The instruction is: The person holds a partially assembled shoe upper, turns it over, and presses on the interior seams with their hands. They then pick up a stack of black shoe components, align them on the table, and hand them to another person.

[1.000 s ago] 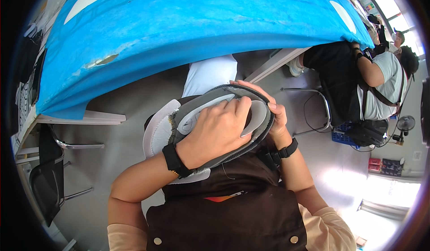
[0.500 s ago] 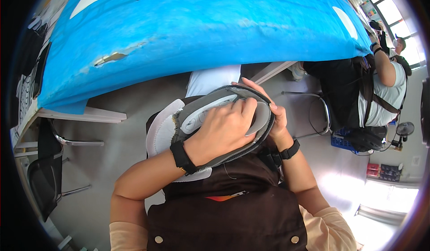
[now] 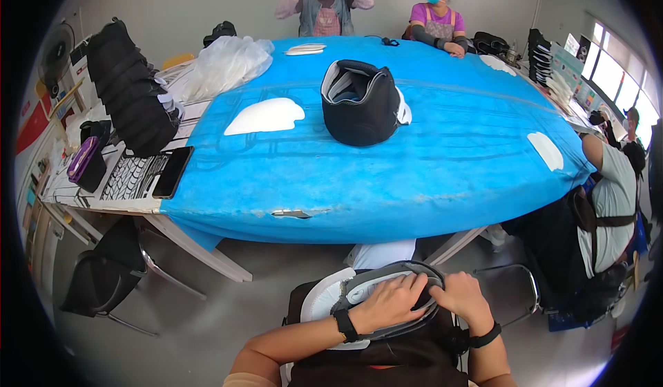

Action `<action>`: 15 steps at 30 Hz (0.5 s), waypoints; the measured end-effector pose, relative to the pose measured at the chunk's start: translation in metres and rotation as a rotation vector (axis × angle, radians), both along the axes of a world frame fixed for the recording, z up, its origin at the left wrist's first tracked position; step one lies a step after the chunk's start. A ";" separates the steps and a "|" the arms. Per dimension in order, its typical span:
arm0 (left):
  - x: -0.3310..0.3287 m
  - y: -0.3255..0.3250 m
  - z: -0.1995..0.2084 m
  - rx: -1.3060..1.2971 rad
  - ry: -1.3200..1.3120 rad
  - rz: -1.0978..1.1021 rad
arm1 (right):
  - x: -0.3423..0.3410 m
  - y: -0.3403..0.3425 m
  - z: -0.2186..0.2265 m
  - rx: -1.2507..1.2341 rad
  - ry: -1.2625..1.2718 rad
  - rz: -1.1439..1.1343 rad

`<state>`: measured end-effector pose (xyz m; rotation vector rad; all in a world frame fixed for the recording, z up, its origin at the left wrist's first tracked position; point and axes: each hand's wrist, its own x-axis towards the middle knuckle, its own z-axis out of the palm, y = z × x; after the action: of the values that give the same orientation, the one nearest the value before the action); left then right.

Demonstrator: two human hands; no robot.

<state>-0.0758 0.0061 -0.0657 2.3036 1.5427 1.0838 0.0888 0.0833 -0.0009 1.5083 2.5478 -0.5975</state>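
- Head view, your lap first: that grey sewn piece (image 3: 359, 291) sits there, below the near edge of the table, opening facing up, with a wide white band (image 3: 318, 297) curving around its left side.
- Your left hand (image 3: 390, 303) lies across the piece with the fingertips dipping into the opening. Can't tell if they're pinching anything in there.
- Your right hand (image 3: 465, 296) is clamped on the right end of the rim. Your two hands are just beside each other, both touching the piece.
- You've got a black band on each wrist, and there's brown cloth under the piece.
- Up on the table, you've got a blue cover (image 3: 414, 186) with a tear near the front edge. A black bag-like piece (image 3: 359, 119) stands upright on it, open at the top.
- White flat shape (image 3: 266, 116) to the left of that, another (image 3: 545, 150) over on the right.
- Left of the cover you've got a phone (image 3: 173, 173), a tall stack of black pieces (image 3: 128, 90) and a clear plastic bag (image 3: 231, 65).
- Two people are across from you, one (image 3: 326, 10) with both hands raised to the head, the other (image 3: 438, 22) in purple with forearms on the table.
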 end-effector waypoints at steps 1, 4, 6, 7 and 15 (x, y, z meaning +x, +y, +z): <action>0.000 -0.001 -0.003 0.036 0.028 -0.009 | -0.001 -0.002 0.002 0.036 -0.067 0.048; 0.002 -0.002 -0.003 0.038 0.065 0.005 | -0.002 -0.004 0.005 0.013 -0.052 0.066; 0.003 -0.004 -0.004 0.054 0.079 0.008 | 0.004 0.000 -0.008 0.020 0.037 0.094; 0.005 -0.006 -0.003 0.057 0.086 0.015 | 0.008 0.000 -0.012 0.013 0.118 0.126; 0.005 -0.008 -0.012 0.047 0.086 0.037 | 0.016 0.001 -0.048 0.052 0.236 0.105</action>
<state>-0.0705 -0.0023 -0.0772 2.3915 1.6141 1.0530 0.1046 0.0843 -0.0488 1.3826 2.8174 -0.7407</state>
